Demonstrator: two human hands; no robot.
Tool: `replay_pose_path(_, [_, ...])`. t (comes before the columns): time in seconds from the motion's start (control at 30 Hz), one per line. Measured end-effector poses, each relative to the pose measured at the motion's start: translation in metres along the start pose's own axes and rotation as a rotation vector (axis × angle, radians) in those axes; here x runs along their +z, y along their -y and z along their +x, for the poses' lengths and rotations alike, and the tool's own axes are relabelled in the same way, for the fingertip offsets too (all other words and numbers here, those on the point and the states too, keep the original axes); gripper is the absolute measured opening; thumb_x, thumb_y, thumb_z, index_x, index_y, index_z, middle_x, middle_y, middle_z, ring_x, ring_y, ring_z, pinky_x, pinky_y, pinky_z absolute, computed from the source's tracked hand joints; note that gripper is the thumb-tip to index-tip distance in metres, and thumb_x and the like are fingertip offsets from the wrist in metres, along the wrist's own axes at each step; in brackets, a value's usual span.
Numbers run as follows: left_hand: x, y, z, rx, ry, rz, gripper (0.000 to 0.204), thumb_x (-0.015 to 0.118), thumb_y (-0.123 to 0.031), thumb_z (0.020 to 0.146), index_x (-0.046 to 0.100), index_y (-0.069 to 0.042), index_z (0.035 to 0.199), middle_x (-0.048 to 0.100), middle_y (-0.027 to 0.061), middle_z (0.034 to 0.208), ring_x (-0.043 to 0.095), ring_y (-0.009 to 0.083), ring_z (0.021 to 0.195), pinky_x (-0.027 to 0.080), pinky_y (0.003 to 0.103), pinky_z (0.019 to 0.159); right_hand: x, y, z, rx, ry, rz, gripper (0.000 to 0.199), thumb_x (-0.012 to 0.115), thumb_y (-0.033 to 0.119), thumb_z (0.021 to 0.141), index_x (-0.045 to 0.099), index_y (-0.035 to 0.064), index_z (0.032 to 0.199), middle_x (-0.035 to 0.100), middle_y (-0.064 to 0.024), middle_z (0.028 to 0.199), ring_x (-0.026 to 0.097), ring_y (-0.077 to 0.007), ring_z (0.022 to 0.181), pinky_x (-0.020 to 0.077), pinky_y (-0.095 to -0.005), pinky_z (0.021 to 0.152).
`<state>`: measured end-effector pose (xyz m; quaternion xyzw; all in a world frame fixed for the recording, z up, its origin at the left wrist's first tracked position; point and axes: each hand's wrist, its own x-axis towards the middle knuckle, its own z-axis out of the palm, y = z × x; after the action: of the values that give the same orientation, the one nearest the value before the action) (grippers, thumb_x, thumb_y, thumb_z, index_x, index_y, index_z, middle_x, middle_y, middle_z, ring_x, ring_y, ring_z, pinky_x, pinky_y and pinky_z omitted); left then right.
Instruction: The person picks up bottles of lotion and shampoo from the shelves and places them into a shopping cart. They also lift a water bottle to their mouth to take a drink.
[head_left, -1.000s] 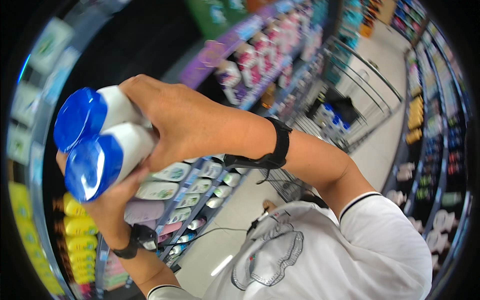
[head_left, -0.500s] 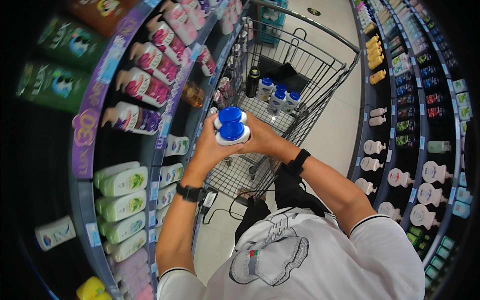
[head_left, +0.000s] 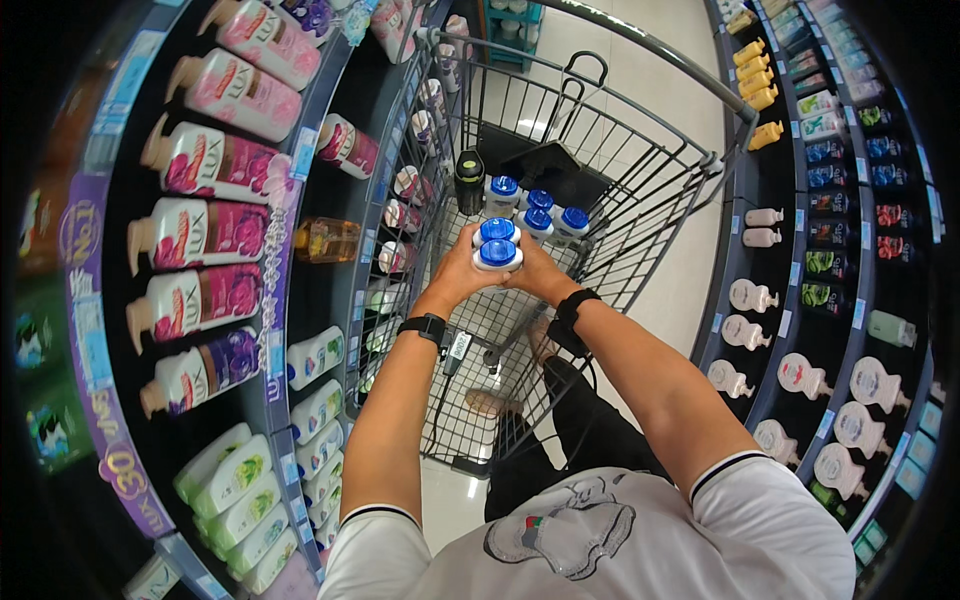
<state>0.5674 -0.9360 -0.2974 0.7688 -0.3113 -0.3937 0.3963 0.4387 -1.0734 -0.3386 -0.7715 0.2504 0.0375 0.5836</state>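
Over the shopping cart (head_left: 440, 300), two white bottles with blue caps, a farther bottle (head_left: 496, 231) and a nearer bottle (head_left: 497, 254), are pressed side by side. My left hand (head_left: 462, 272) is closed around their left side. My right hand (head_left: 541, 268) wraps them from the right, so their lower parts are hidden. Just beyond my hands, several similar blue-capped bottles (head_left: 570, 223) stand upright in the cart. A dark bottle (head_left: 469, 183) stands to their left, by a flat black object (head_left: 548, 163).
Left of the cart, a shelf holds pump bottles (head_left: 215, 235), an amber bottle (head_left: 327, 240) and green-and-white bottles (head_left: 242, 487). Another shelf on the right carries pale pump bottles (head_left: 752, 295) and yellow bottles (head_left: 760, 75). The cart's handle bar (head_left: 650, 45) crosses the far end.
Both hands have reached farther out over the cart with the two bottles, closer to the bottles standing in it. The whole view has shifted, with the left shelf now showing larger.
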Motion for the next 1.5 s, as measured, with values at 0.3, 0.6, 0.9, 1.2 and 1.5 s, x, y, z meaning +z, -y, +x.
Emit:
replay_pose_path(0.3, [0.015,0.062,0.055,0.013,0.014,-0.02,0.092,0.091,-0.023,0.068,0.041,-0.009,0.144,0.059,0.015,0.134,0.06,0.0283,0.124,0.053,0.038,0.098,0.019,-0.065,0.04,0.059,-0.035,0.112,0.089,0.085,0.016,0.075,0.036,0.0091,0.148,0.061,-0.0198,0.134,0.06,-0.0379,0.125,0.0492,-0.0422,0.103])
replay_pose_path(0.6, [0.034,0.066,0.064,0.053,-0.078,0.166,0.085,0.081,-0.024,0.084,0.034,-0.007,0.153,0.044,0.023,0.15,0.046,0.0405,0.137,0.04,0.044,0.113,0.026,-0.066,0.053,0.102,-0.023,0.055,0.086,0.068,0.009,0.083,0.021,0.0005,0.156,0.054,-0.0294,0.137,0.058,-0.0432,0.123,0.048,-0.0439,0.102])
replay_pose_path(0.9, [0.019,0.026,0.017,0.01,-0.186,0.178,0.077,0.077,-0.024,0.089,0.038,0.002,0.149,0.042,0.0225,0.151,0.046,0.0405,0.138,0.042,0.042,0.112,-0.006,-0.02,0.04,0.22,0.114,-0.129,0.086,0.073,0.03,0.087,0.029,-0.0038,0.153,0.057,-0.0265,0.137,0.062,-0.0354,0.121,0.0494,-0.0409,0.101])
replay_pose_path(1.2, [-0.044,-0.052,-0.176,0.03,-0.381,-0.073,0.074,0.076,-0.03,0.093,0.039,-0.004,0.152,0.05,0.0203,0.143,0.058,0.0293,0.124,0.054,0.038,0.094,-0.029,0.064,-0.029,0.066,0.328,0.062,0.035,0.063,0.021,0.095,0.056,-0.0065,0.116,0.066,-0.0114,0.093,0.071,-0.02,0.083,0.0567,-0.0316,0.072])
replay_pose_path(1.5, [-0.154,-0.145,-0.49,0.127,-1.177,0.235,0.068,0.078,-0.012,0.087,0.045,-0.004,0.147,0.054,0.0165,0.139,0.061,0.0269,0.121,0.054,0.037,0.093,0.056,0.247,-0.163,-0.07,0.773,0.163,0.047,0.067,0.017,0.098,0.05,-0.0047,0.137,0.064,-0.0149,0.116,0.071,-0.0243,0.1,0.0582,-0.0336,0.087])
